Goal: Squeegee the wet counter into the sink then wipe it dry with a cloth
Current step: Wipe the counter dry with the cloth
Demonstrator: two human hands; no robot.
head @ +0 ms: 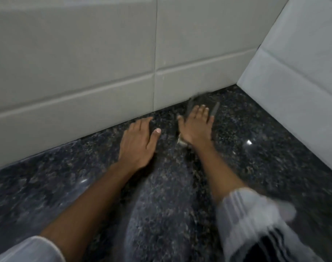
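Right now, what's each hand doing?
Left hand: open, flat on the counter, holding nothing.
Right hand: fingers spread, pressing a dark cloth onto the counter.

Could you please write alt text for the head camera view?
The right hand presses a dark cloth flat on the speckled counter near the tiled corner, while the left hand rests empty beside it.

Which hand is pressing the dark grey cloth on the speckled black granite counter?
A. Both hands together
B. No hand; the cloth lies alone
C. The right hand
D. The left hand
C: the right hand lies flat on the dark grey cloth near the tiled wall, while the left hand rests bare on the speckled black granite counter.
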